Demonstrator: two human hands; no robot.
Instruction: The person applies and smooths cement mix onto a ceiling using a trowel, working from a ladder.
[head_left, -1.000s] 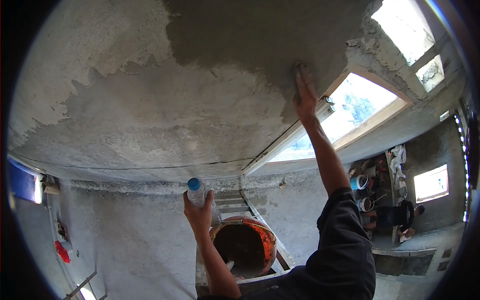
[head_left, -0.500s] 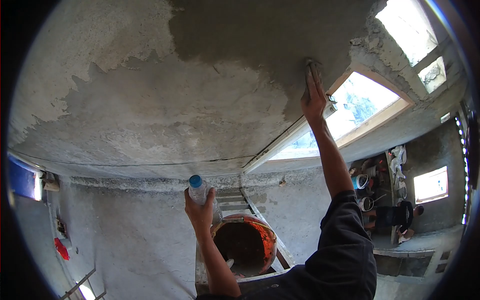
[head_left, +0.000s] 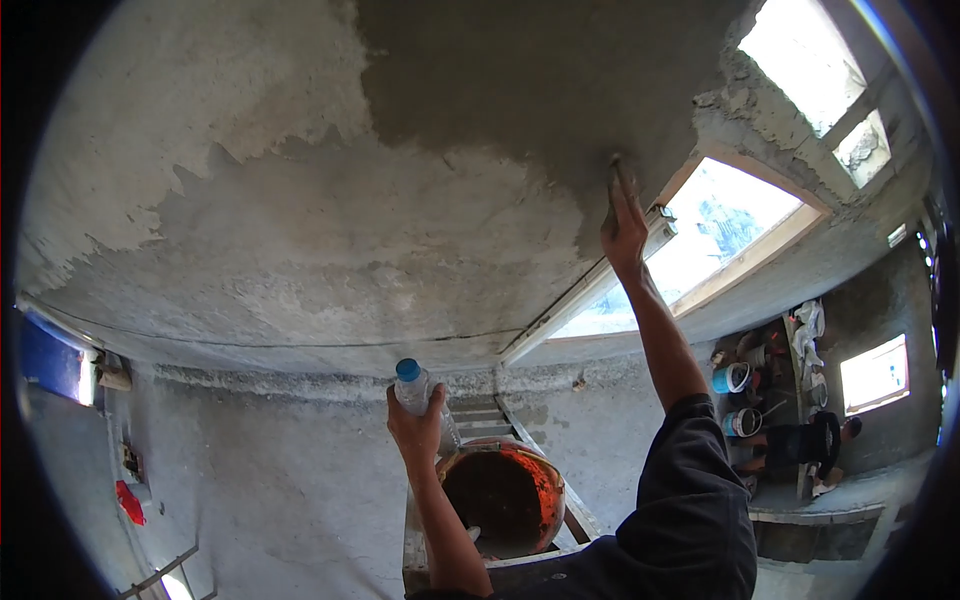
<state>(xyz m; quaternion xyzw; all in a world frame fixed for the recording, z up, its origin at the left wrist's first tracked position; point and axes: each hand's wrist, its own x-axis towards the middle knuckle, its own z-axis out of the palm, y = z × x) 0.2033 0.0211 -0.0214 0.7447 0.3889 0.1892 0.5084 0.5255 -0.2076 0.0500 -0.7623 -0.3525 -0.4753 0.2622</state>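
Note:
My left hand [head_left: 414,430] is wrapped round a clear plastic bottle [head_left: 412,393] with a blue cap, held upright above the far side of the orange bucket [head_left: 548,492]. Dark material lies inside that bucket. My right hand [head_left: 626,228] is stretched up to the plastered wall [head_left: 420,230], beside the window's lower corner. Its fingers are pressed together over a thin, dark flat tool [head_left: 614,160], which resembles a trowel and is mostly hidden by them. A darker, wet-looking plaster patch [head_left: 520,80] spreads across the wall above and left of this hand.
A bright framed window [head_left: 735,215] is set beside my right hand, with a long pale straight bar [head_left: 570,300] along its edge. Below the bottle, a ladder [head_left: 488,414] leads down behind the bucket. Far right, another person [head_left: 805,442] is near several buckets [head_left: 738,378].
My right hand has slid slightly down the wall. The view has shifted a little, so the bottle, bucket and window sit lower. My left hand still holds the bottle.

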